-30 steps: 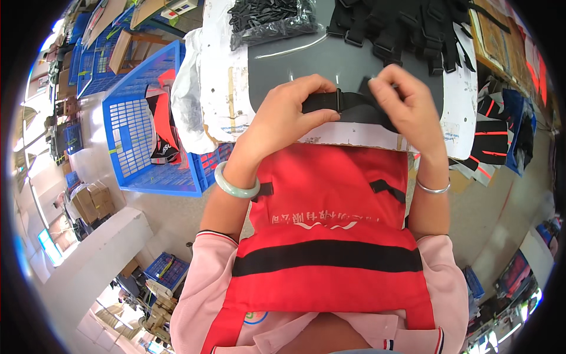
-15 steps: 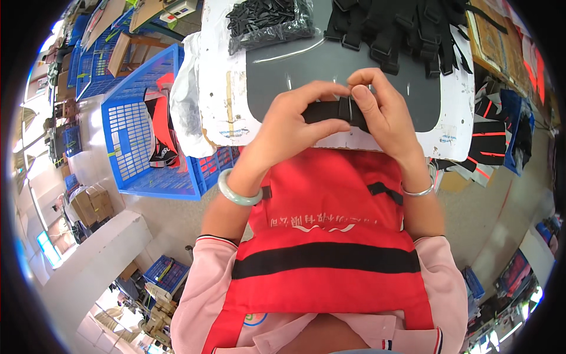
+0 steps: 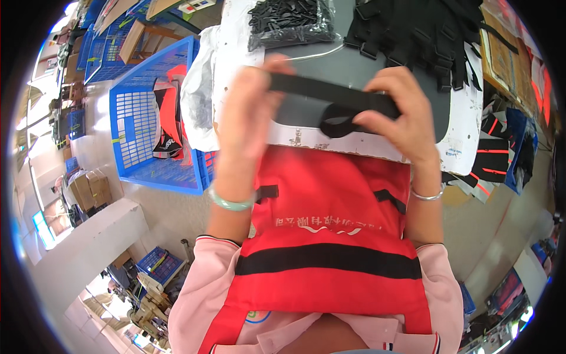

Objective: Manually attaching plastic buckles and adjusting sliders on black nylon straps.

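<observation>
A black webbing strap [image 3: 321, 90] stretches between my hands above the near part of the work table [image 3: 318, 137]. My left hand [image 3: 243, 115], smeared by motion, is closed on its left end. With fingers and thumb, my right hand [image 3: 407, 115] pinches the strap's other part, where a short loop hangs below. Any buckle there is hidden by the fingers. Beyond my hands lies a clear plastic bag of small black plastic parts [image 3: 289, 23]. To its right is a pile of black straps with buckles [image 3: 407, 35].
A blue plastic crate [image 3: 132, 130] holding red and black pieces stands left of the table, beside a white plastic sheet [image 3: 200, 88]. Black and grey pieces with red stripes [image 3: 492, 154] lie at the right. A wooden board [image 3: 501, 44] stands beyond them.
My hands have moved apart. The left swung left with the strap's end, drawing the strap out straight. The buckle seen between my fingers before is out of sight.
</observation>
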Motion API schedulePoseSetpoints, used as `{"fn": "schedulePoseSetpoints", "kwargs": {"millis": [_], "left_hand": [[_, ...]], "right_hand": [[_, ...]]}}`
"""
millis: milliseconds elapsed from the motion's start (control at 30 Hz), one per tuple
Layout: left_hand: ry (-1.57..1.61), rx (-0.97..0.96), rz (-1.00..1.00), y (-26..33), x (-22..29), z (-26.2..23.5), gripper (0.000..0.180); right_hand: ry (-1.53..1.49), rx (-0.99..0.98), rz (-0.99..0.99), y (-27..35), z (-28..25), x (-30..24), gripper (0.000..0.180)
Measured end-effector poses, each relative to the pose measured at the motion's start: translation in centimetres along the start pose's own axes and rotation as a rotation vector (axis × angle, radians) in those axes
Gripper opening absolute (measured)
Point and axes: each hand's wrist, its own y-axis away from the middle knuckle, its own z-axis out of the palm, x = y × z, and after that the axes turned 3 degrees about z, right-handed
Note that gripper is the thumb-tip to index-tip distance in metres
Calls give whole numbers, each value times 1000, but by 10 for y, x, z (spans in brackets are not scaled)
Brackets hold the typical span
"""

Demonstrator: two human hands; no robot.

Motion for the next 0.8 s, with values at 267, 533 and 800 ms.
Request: {"fn": "schedulePoseSetpoints", "kwargs": {"millis": [267, 533, 800], "left_hand": [[221, -282, 353, 13, 148, -41, 25], [-339, 213, 804, 14, 189, -73, 26], [-656, 477, 595, -15, 123, -134, 14]], "right_hand": [[-217, -34, 64, 1, 0, 5, 36], [-228, -18, 231, 10, 1, 29, 22], [-172, 280, 401, 20, 0, 64, 24]]}}
